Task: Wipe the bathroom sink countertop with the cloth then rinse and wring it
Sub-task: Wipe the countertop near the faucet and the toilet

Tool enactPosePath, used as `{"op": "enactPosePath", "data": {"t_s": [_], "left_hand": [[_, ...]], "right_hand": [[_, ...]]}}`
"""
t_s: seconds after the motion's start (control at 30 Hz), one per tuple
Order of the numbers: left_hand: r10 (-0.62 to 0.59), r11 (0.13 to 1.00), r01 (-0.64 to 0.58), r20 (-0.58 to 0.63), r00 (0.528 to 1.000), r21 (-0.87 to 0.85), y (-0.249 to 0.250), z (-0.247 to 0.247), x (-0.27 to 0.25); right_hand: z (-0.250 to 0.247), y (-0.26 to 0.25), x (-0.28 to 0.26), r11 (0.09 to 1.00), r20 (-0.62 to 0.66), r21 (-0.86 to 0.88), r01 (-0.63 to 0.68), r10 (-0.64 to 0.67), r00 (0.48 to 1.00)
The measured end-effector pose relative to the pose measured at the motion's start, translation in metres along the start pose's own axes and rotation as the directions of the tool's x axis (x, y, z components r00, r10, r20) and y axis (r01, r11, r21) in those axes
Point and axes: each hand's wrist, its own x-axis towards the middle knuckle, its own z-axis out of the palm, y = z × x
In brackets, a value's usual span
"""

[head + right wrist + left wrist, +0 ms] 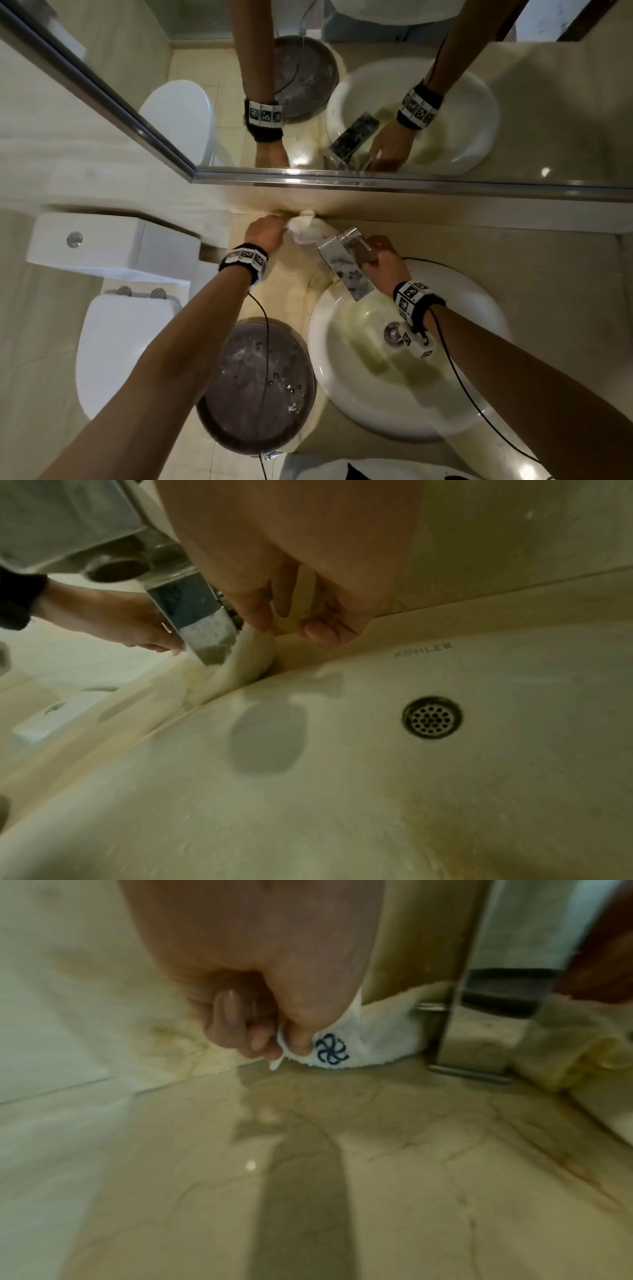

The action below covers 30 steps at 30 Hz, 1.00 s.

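A large mirror (342, 85) is running along the far wall, doubling both arms, the basin and the tap. Below it the beige marble countertop (294, 284) is carrying a white round sink (404, 349), and only the right wrist view is showing the word KOHLER (423, 650) stamped on its far rim, next to the perforated overflow hole (432, 718). Left of the counter a white toilet (113, 342) with its tank (102, 246) is standing, and a round dark metal bin lid (257, 387) is sitting between toilet and sink.

The chrome tap (344, 265) is standing at the far edge of the sink, blocking the head view of the middle of the white cloth (305, 229), which is passing behind its base, stretched low along the counter where it meets the back wall. The left hand (265, 233) is gripping the cloth's left end in curled fingers; only the left wrist view is showing a small dark blue pinwheel-shaped logo (331, 1050) stitched on that end. The right hand (383, 260) is reaching in just right of the tap, and the right wrist view is showing its thumb and fingers (260, 615) pinching the cloth's other end.
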Motion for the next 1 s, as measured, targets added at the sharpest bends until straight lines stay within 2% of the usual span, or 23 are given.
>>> {"op": "enactPosePath", "data": {"t_s": [0.1, 0.2, 0.27, 0.33, 0.37, 0.43, 0.5, 0.57, 0.6, 0.63, 0.73, 0.87, 1.0], "left_hand": [[-0.148, 0.989, 0.147, 0.019, 0.989, 0.027, -0.029, -0.003, -0.006], [-0.338, 0.941, 0.338, 0.069, 0.939, 0.019, -0.045, -0.003, -0.012], [-0.403, 0.915, 0.402, 0.037, 0.915, 0.009, -0.044, -0.002, -0.019], [-0.347, 0.934, 0.355, -0.121, 0.93, 0.052, -0.036, 0.004, -0.026], [-0.265, 0.953, 0.288, -0.2, 0.943, 0.094, -0.03, 0.008, -0.03], [-0.071, 0.988, 0.107, -0.282, 0.957, 0.112, -0.012, 0.014, -0.035], [0.117, 0.991, -0.099, -0.246, 0.962, 0.085, 0.008, 0.022, -0.037], [0.283, 0.955, -0.276, -0.062, 0.957, 0.11, 0.024, 0.029, -0.038], [0.323, 0.939, -0.32, 0.001, 0.946, 0.128, 0.028, 0.033, -0.037], [0.329, 0.936, -0.328, 0.015, 0.944, 0.128, 0.028, 0.036, -0.035], [0.25, 0.962, -0.249, 0.007, 0.968, 0.116, 0.021, 0.04, -0.028], [0.216, 0.962, -0.222, 0.059, 0.975, 0.156, 0.006, 0.024, -0.022], [0.164, 0.976, -0.167, 0.036, 0.986, 0.137, -0.014, 0.023, -0.026]], "right_hand": [[0.003, -0.003, -0.004, 0.997, 0.046, -0.025, -0.07, 0.071, 0.996], [0.007, -0.004, -0.004, 0.997, 0.012, 0.007, -0.075, 0.075, 0.997], [0.01, -0.004, -0.003, 0.997, -0.007, 0.025, -0.068, 0.069, 0.998], [0.011, -0.006, -0.001, 0.997, 0.007, 0.037, -0.073, 0.073, 0.997], [0.011, -0.006, -0.001, 0.996, 0.013, 0.047, -0.073, 0.072, 0.997], [0.011, -0.006, 0.0, 0.997, 0.013, 0.067, -0.049, 0.048, 0.999], [0.008, -0.008, 0.0, 0.998, 0.025, 0.055, -0.031, 0.03, 0.999], [0.006, -0.008, 0.001, 0.997, 0.016, 0.065, -0.029, 0.028, 0.999], [0.007, -0.008, 0.002, 0.997, 0.01, 0.065, -0.037, 0.036, 0.999], [0.007, -0.005, 0.005, 0.998, 0.007, 0.047, -0.045, 0.045, 0.999], [0.007, 0.0, 0.008, 0.996, 0.026, -0.043, -0.078, 0.079, 0.997], [0.008, -0.001, 0.008, 1.0, -0.062, 0.0, 0.023, -0.023, 0.998], [0.01, 0.002, 0.007, 1.0, -0.052, -0.002, -0.018, 0.018, 0.998]]}}
